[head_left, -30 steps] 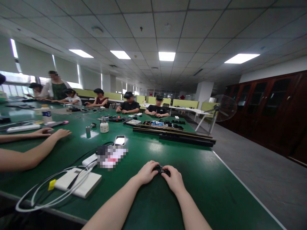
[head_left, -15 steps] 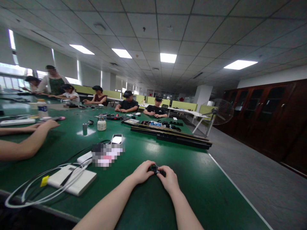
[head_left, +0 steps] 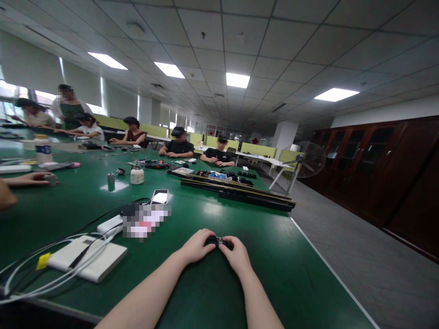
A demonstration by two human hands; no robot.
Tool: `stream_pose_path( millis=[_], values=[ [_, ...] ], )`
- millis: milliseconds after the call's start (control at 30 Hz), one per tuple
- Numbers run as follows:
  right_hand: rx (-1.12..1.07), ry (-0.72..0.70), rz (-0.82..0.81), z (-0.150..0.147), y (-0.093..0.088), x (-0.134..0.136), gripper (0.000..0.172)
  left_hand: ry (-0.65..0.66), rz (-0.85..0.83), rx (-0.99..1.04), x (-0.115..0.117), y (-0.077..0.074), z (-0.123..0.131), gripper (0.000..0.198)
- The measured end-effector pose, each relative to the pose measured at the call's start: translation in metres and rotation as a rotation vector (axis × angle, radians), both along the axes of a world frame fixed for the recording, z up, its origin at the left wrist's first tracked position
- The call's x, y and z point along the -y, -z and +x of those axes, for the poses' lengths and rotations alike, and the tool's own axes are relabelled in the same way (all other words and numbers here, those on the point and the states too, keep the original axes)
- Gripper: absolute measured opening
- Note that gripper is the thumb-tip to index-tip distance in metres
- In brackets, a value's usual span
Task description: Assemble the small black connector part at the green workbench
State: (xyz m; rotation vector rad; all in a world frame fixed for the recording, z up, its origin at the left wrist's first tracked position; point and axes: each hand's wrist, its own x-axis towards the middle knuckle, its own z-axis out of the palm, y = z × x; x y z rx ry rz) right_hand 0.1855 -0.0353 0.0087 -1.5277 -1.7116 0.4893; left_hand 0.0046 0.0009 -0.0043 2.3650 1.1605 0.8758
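A small black object with a greyish middle (head_left: 218, 241) is between my two hands, low over the green table (head_left: 288, 269); its exact kind is too small to make out. My left hand (head_left: 198, 246) grips its left end, fingers closed around it. On its right end, my right hand (head_left: 236, 253) pinches with thumb and fingers. Both hands partly cover the object.
Left of my arms lie a white flat box (head_left: 89, 258) with looped white cables and a phone (head_left: 160, 197). Long black rails (head_left: 240, 194) lie ahead. A white jar (head_left: 137, 175) and a grey cylinder (head_left: 110, 182) stand farther left. A neighbour's hand (head_left: 39, 179) holds something small.
The view has turned slightly, shifting the scene left. My hands still hold the black object, its ends tilted a little differently. The neighbour's arms have drawn left, one hand now on a small grey item.
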Motion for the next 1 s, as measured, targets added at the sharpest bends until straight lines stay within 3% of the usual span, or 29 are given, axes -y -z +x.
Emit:
stream_pose_path(
  millis=[200,367,633,1000],
  values=[
    [0.054,0.004,0.03,0.001,0.007,-0.004,0.026,-0.025,-0.032,-0.009,0.003,-0.003,0.001,0.048],
    [0.074,-0.013,0.035,0.001,0.01,-0.006,0.028,0.01,-0.018,-0.045,0.001,-0.004,0.002,0.035],
    [0.094,-0.04,0.052,0.002,0.011,-0.007,0.021,-0.02,-0.038,-0.002,0.0,-0.001,0.002,0.046],
    [0.077,-0.052,0.06,0.003,0.014,-0.008,0.022,-0.041,0.034,-0.095,0.003,-0.002,0.001,0.04]
  ],
)
